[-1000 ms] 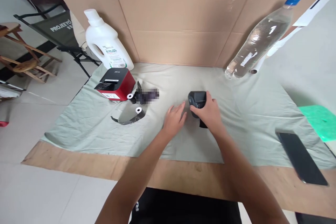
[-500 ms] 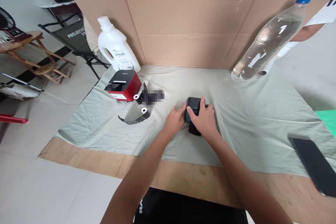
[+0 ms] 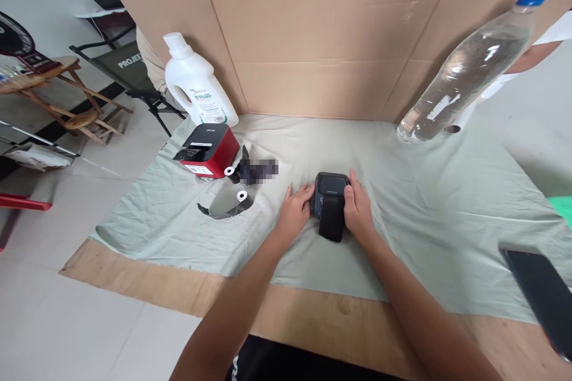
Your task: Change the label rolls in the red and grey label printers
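Note:
A small dark boxy device, seemingly a portable printer, lies on the cloth in front of me. From it a black strip hangs toward me over the cloth. My left hand presses its fingertips to the device's left side. On the right side, my right hand grips it, thumb on the top edge and fingers along the flank. To the left lie two small rolls of dark paper, one roll partly unwound and another roll beside a crumpled dark strip.
A red and black box-shaped machine and a white jug stand at the back left. A large water bottle leans against the cardboard at the right. A phone lies near the front right edge. A person's arm shows behind the bottle.
My right hand has moved off the top of the device to its right side, uncovering the black strip. My left hand stays at the left side. The view has shifted slightly.

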`<action>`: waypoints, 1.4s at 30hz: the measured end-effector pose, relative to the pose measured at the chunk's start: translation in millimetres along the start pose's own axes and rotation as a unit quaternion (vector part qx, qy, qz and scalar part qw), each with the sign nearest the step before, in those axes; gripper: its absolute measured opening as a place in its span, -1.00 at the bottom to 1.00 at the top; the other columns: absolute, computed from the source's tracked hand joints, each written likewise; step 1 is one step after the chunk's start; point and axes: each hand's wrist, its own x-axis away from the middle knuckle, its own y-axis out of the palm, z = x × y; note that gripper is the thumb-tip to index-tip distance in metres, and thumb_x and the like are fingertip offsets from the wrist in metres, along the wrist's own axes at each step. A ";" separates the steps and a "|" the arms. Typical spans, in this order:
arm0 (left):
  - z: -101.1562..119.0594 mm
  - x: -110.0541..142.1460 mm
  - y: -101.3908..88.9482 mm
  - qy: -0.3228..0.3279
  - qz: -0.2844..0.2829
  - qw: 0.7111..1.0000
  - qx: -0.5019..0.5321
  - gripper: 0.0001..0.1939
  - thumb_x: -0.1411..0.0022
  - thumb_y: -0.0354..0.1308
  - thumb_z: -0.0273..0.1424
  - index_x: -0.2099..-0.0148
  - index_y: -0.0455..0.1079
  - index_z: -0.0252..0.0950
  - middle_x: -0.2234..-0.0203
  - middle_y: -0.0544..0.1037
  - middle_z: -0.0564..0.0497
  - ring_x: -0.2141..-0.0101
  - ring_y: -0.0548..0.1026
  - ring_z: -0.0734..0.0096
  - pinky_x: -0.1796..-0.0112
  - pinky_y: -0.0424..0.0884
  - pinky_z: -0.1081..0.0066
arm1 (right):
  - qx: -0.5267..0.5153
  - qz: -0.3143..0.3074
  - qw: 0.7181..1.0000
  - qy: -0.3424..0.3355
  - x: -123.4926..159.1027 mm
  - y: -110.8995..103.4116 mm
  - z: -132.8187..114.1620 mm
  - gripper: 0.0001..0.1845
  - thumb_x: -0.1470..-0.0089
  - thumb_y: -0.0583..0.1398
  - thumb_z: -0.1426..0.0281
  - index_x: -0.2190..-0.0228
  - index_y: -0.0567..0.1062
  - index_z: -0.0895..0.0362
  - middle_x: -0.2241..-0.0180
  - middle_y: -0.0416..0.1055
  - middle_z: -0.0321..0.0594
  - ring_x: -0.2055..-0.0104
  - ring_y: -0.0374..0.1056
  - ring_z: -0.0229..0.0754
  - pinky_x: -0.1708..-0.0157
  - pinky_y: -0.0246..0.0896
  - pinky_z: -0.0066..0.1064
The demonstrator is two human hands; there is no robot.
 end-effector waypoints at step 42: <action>-9.5 -4.5 3.9 0.008 0.021 0.999 0.028 -0.31 -0.23 -0.06 -0.78 -0.21 0.52 -0.07 -0.17 0.58 0.02 -0.35 0.36 0.16 -0.45 -0.35 -0.27 | -0.019 0.008 0.999 0.036 -4.9 2.3 6.6 -0.21 -0.43 -0.15 -0.09 -0.43 0.21 0.11 -0.33 0.35 0.03 -0.38 0.25 0.11 -0.39 0.06 0.16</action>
